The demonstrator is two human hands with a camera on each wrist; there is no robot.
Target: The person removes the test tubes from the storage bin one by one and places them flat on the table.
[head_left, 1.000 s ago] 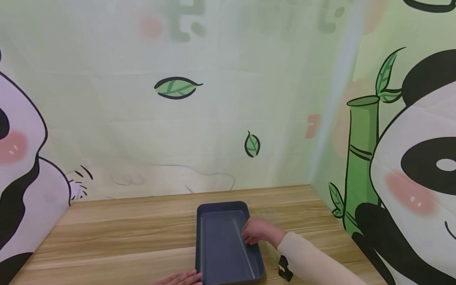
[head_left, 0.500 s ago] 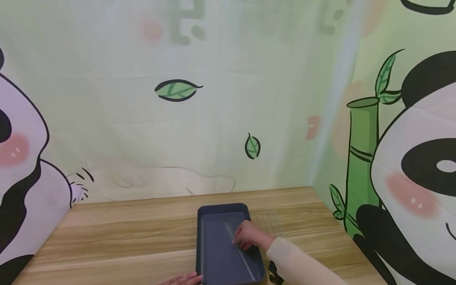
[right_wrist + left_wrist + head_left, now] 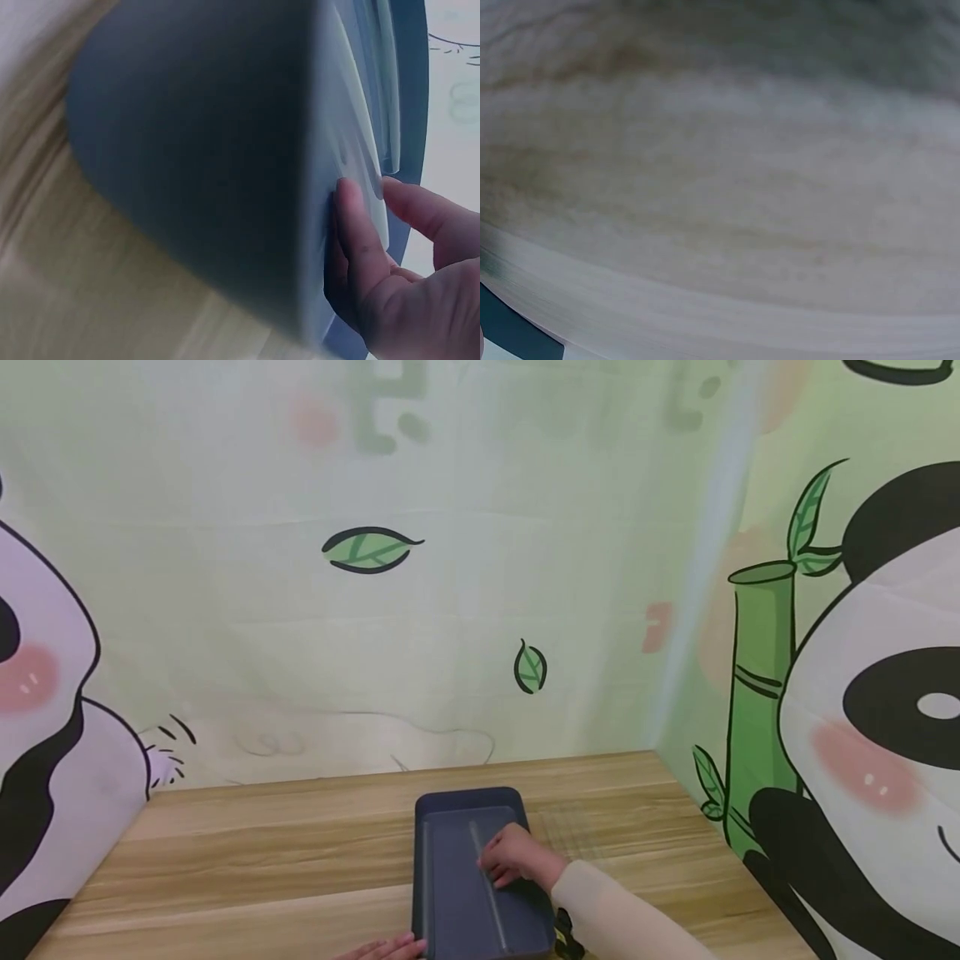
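Fingers (image 3: 491, 855) curled, right hand (image 3: 514, 855) pinching clear tube (image 3: 493, 912)

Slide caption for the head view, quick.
Right hand pinches a clear tube in a blue tray, left hand at its edge.

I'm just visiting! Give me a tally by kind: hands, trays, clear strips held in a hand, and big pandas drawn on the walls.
Hands (left hand, right hand): 2
Dark blue tray: 1
Held clear strip: 1
Wall pandas (left panda, right panda): 2
Total: 6
Other clear strips are too faint to count.
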